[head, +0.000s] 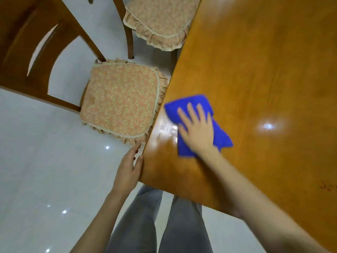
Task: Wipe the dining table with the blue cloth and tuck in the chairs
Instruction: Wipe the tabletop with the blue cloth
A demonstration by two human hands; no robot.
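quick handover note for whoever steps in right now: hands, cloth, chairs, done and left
Right hand flat on the blue cloth, pressing it on the dining table near its left edge.
Left hand rests open against that edge by the corner.
Near chair and far chair both stand with seats mostly out.
Done: wiping under way; how much is covered cannot be told.
Left: finish wiping, tuck in both chairs.

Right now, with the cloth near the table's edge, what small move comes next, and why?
Probably sweep the blue cloth forward along the table: the right hand presses it flat near the corner, the left hand touches the edge, and much tabletop lies ahead.
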